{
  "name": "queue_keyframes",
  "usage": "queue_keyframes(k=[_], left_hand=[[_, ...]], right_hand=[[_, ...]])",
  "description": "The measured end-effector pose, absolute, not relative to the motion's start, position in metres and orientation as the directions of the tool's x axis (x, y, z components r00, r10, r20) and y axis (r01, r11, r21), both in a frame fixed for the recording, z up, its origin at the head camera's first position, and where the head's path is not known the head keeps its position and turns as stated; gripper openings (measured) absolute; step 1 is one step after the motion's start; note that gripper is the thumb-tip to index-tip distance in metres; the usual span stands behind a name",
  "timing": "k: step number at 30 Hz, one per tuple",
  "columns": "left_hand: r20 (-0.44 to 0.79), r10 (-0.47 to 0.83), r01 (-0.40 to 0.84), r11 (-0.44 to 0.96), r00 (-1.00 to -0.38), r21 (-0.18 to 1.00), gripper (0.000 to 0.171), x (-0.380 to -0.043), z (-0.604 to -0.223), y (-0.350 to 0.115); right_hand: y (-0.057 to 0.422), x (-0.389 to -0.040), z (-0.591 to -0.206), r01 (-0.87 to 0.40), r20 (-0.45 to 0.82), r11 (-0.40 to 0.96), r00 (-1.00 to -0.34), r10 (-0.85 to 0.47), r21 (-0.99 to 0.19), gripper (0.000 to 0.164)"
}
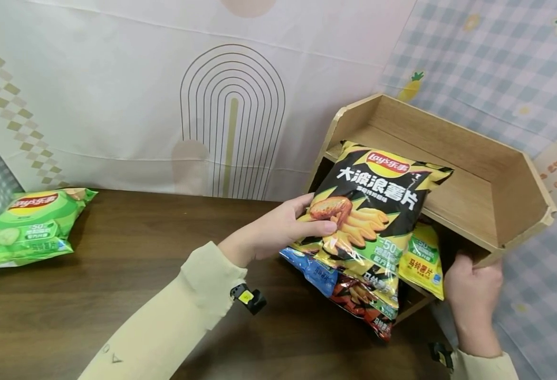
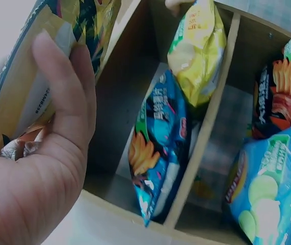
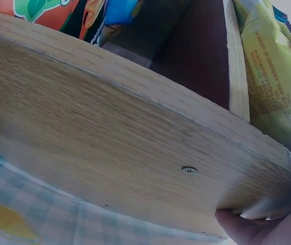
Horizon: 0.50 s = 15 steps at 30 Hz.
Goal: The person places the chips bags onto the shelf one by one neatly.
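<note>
In the head view my left hand (image 1: 278, 227) holds a black-and-yellow potato chip bag (image 1: 378, 206) by its left side, thumb across the front. In the left wrist view, the fingers curl behind its back. My right hand (image 1: 473, 290) grips the near right side of the wooden shelf (image 1: 463, 211); the right wrist view has the hand against its outer panel (image 3: 135, 138). Near that hand, a yellow chip bag (image 1: 423, 261) pokes out of a compartment. Below the held bag, a blue bag (image 1: 311, 269) and a red bag (image 1: 364, 309) stick out, partly hidden.
A green chip bag (image 1: 27, 227) lies at the far left of the brown table (image 1: 131, 295). The shelf stands by the checked cloth wall (image 1: 478, 68). Its other compartment holds a light-blue bag (image 2: 270, 189) and a black-and-orange bag (image 2: 283, 92), parted by a divider (image 2: 206, 127).
</note>
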<state>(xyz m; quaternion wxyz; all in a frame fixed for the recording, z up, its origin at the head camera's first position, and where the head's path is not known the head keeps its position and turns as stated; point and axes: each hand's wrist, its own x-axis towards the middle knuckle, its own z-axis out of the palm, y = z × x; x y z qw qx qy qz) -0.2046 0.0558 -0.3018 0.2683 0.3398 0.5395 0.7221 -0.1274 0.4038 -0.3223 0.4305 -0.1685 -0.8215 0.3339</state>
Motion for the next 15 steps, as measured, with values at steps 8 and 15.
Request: queue_keyframes(k=[8,15], left_hand=[[0.165,0.788,-0.116,-0.287,-0.593,0.951,0.052,-0.204,-0.284,0.070],[0.197,0.826,-0.207,-0.350,-0.528,0.913,0.066,-0.199,-0.275,0.071]], right_hand=[[0.403,-0.129,-0.327,-0.022,0.596,0.718,-0.575,0.560,-0.695,0.033],[0.404,-0.126,-0.324,-0.034,0.610,0.714,-0.551,0.570,-0.699,0.034]])
